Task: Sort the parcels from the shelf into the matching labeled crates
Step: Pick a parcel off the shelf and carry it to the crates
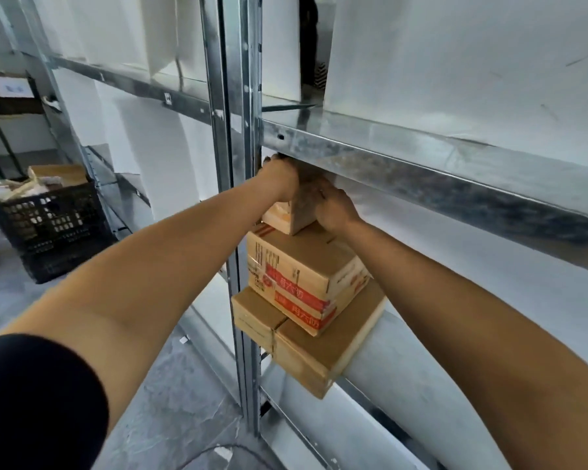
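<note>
Head view showed left hand (280, 179) and right hand (336, 208) both gripping the top box (302, 217) by its sides; small, stiff cardboard, probably light.

Small upright parcel (302, 210) atop red-taped box (299, 262) and flat carton (323, 347) on shelf (438, 385)

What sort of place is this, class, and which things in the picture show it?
Probably a storeroom or parcel depot: galvanised metal shelving, taped cardboard parcels stacked on a shelf, and a black plastic crate full of packages on the floor.
</note>
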{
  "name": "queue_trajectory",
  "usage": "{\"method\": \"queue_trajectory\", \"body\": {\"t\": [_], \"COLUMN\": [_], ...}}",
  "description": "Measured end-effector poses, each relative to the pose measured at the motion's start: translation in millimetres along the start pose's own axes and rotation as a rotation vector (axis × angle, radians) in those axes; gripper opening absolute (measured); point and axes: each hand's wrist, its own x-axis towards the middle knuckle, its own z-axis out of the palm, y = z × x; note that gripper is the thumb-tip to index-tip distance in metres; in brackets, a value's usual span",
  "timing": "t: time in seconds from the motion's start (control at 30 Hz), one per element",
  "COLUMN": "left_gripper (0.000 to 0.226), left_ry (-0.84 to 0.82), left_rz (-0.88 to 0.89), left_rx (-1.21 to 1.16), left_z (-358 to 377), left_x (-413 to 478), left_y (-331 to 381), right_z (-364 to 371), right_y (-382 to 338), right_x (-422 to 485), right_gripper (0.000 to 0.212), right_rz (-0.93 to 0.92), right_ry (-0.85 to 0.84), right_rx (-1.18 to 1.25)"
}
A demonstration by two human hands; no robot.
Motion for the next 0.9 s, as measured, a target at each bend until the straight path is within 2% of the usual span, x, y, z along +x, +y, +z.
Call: {"method": "queue_trajectory", "body": {"t": [0.1,0.3,0.43,0.5,0.67,0.77,0.9], "left_gripper": [0.034,0.044,0.04,0.042,0.039,0.04,0.05], "left_ry": [-0.121,-0.141,-0.167,-0.184,-0.105,-0.07,-0.05], "left_rz": [0.079,0.174,0.253,0.28,0.357,0.37,0.385], "left_rx": [0.05,0.044,0.074,0.035,-0.159,-0.292,-0.376], "left_z": [-2.0,-8.8,-13.3,-15.3,-19.3,-20.5,-21.1], "left_x": [9.7,24.6,25.5,25.0,10.6,-3.1,-27.5], "left_y": [0.9,5.6,0.9,-3.1,-5.3,-3.0,2.2], "right_z": [3.9,1.8,-0.3,0.2,-7.1,-18.4,-24.6], "right_y": [-3.0,-7.7,-15.4,-19.1,-22.3,-22.5,-20.9], "right_x": [-0.2,-3.3,0.1,-1.4,-12.6,-22.0,-41.2], "right_gripper": [0.038,0.036,0.032,0.026,0.02,0.013,0.026], "right_rz": [0.026,0.104,0.226,0.283,0.358,0.373,0.346], "right_ry": [0.036,0.085,0.146,0.175,0.24,0.287,0.33], "right_rx": [-0.02,0.001,0.269,0.435,0.643,0.683,0.643]}}
